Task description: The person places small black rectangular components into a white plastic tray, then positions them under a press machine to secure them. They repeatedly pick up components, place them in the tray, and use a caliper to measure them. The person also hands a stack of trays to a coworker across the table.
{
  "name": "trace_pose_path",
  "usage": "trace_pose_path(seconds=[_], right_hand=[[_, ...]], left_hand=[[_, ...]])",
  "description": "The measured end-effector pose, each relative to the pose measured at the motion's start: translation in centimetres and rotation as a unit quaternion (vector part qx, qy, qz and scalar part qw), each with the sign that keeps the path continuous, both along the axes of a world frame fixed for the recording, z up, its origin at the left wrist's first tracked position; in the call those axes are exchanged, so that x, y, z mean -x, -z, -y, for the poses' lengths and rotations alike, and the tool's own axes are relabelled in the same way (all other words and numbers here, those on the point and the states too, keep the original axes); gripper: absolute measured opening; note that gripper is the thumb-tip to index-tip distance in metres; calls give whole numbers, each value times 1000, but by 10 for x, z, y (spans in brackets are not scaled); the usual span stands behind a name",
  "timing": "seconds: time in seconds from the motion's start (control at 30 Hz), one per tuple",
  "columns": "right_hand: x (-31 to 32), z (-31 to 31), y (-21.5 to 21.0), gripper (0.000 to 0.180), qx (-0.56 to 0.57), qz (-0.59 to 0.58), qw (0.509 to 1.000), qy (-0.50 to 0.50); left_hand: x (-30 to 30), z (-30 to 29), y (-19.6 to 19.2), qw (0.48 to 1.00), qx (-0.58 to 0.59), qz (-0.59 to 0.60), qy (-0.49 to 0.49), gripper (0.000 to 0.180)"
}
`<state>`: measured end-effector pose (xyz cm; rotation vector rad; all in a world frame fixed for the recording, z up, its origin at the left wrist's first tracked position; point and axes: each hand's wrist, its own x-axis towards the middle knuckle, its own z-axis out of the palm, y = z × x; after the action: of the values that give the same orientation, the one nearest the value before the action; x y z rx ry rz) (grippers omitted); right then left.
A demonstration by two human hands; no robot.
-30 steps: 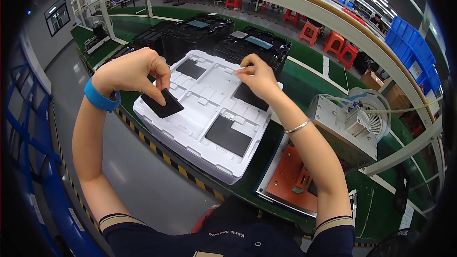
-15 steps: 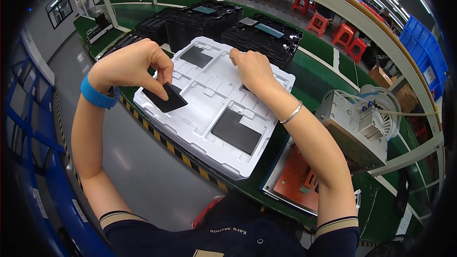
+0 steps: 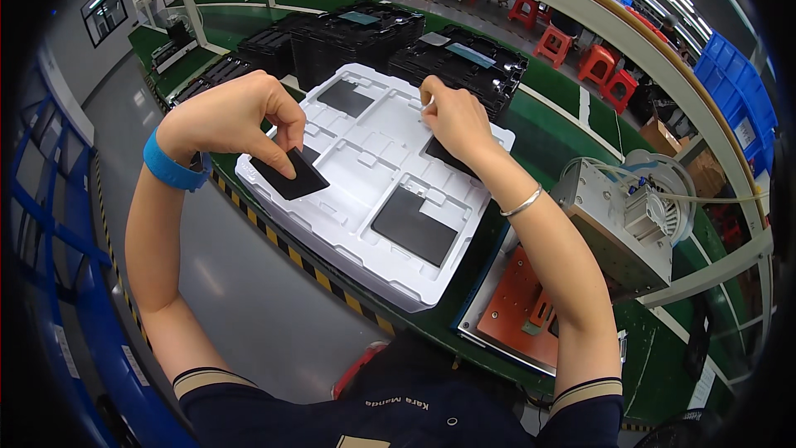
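Observation:
A white moulded plastic tray [image 3: 352, 170] lies in front of me. My left hand [image 3: 257, 120] pinches a thin black flat piece [image 3: 303, 176] between thumb and fingers, tilted over the tray's left part. My right hand [image 3: 456, 120] is above the tray's far right part with thumb and fingertips closed together; what they hold, if anything, I cannot make out. Below that hand a dark piece [image 3: 444, 153] shows in a recess, partly covered by the wrist. Two more black flat pieces lie in recesses, one near right [image 3: 414, 228] and one far left [image 3: 347, 99].
Stacks of black trays [image 3: 356, 33] stand behind the white one on the green bench [image 3: 547, 137]. To the right are a metal fixture [image 3: 618, 216] with tubing and an orange plate [image 3: 514, 303]. A metal frame rail [image 3: 630, 33] arches overhead, with red stools [image 3: 551, 46] beyond.
My right hand has moved slightly to the right and up, uncovering more of the dark piece below it. My left hand still holds the black piece in nearly the same place.

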<state>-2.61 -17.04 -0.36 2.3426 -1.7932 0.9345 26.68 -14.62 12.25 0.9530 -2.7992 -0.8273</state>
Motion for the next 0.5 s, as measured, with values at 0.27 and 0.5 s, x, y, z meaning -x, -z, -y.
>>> trace_pose_path(seconds=[0.27,0.5], right_hand=[[-20,4,-2,14,46,-132,990,-29],[-9,4,3,22,38,2,999,1]], left_hand=[[2,-1,1,1000,13,-9,15,22],[0,-6,-3,1000,12,-17,17,22]])
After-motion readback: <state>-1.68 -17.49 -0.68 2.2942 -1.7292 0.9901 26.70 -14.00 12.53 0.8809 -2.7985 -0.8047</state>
